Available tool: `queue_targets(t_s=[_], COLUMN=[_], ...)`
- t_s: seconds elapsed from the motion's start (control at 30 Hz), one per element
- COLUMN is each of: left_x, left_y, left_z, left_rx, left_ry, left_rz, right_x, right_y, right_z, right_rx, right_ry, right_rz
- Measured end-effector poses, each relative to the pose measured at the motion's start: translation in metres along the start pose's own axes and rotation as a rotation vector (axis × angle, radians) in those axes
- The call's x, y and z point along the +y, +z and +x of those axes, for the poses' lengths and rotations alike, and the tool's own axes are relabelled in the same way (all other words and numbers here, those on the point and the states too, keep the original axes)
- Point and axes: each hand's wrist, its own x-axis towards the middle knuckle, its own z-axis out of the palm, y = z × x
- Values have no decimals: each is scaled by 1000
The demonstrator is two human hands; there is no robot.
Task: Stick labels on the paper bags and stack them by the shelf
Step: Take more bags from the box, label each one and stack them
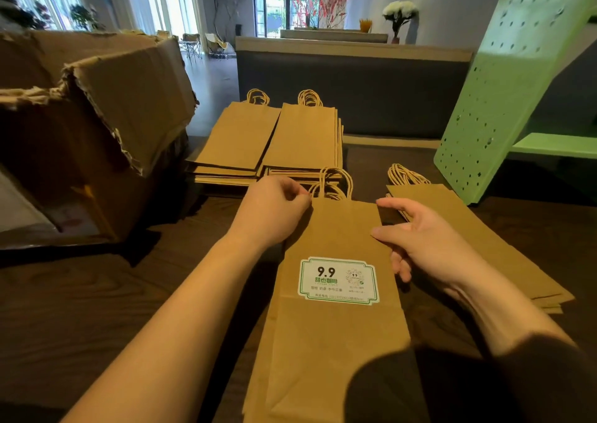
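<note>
A flat brown paper bag (339, 342) lies in front of me on the dark wooden table (80, 309), with a white and green label (337, 280) stuck on its face. My left hand (274, 212) pinches the bag's top left corner beside the twisted handles (332, 183). My right hand (420, 241) holds the bag's right edge, thumb on top and fingers curled under. To the right lies a stack of flat bags (478, 229). Two stacks of plain bags (274, 141) lie further back.
A torn cardboard box (97, 125) stands open at the left. A green perforated shelf panel (504, 83) leans at the right, with a green ledge (555, 145) behind it. A grey counter (352, 90) closes off the back.
</note>
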Motion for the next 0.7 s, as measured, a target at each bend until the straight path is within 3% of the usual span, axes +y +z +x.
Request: queue_targets(t_s=[0.37,0.7], left_x=[2,3], left_y=[0,3], left_z=[0,-1], left_rx=[44,40], left_ry=[84,111], left_rz=[315,404], right_x=[4,5], right_y=[2,1], right_z=[2,3], right_rx=[-93,-86], right_ry=[-74,-132], right_rz=[-199,-282])
